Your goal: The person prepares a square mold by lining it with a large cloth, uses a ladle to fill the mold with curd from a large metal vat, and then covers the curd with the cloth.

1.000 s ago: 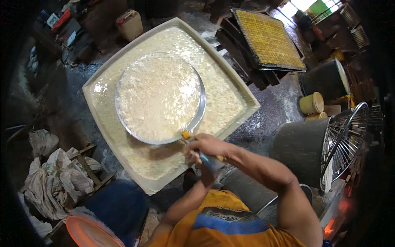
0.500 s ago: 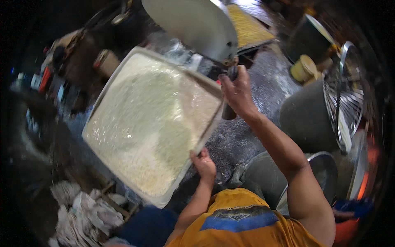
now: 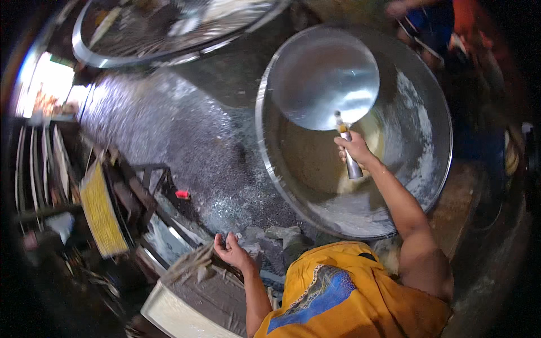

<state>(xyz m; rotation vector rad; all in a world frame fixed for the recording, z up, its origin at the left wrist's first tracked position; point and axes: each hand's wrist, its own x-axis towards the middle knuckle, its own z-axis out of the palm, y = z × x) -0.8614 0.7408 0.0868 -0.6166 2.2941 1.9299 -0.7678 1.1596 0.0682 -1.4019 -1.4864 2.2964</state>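
Note:
A large, shiny round metal scoop (image 3: 324, 76) hangs over the wide metal vat (image 3: 434, 138) at the right. My right hand (image 3: 356, 147) is closed around its short handle, with the bowl tipped away from me. A pale, creamy mass (image 3: 372, 135) lies low in the vat, and white residue coats the wall. My left hand (image 3: 232, 256) holds nothing and its fingers are apart. It hovers near a pale box-like tray (image 3: 186, 315) with greyish cloth or sheeting over it, at the lower left. The scoop hides part of the vat's inside.
Wet grey floor (image 3: 169, 118) stretches left of the vat, with a small red object (image 3: 182, 195) on it. Another wide metal vessel (image 3: 84, 53) with thin bars stands at the far left. A yellow ribbed panel (image 3: 104, 208) leans at left. Another person's arm (image 3: 397, 8) shows far right.
My view has turned right. My left hand has let go of the white-filled tray's edge. The scoop in my right hand has moved from beside that tray to over the vat.

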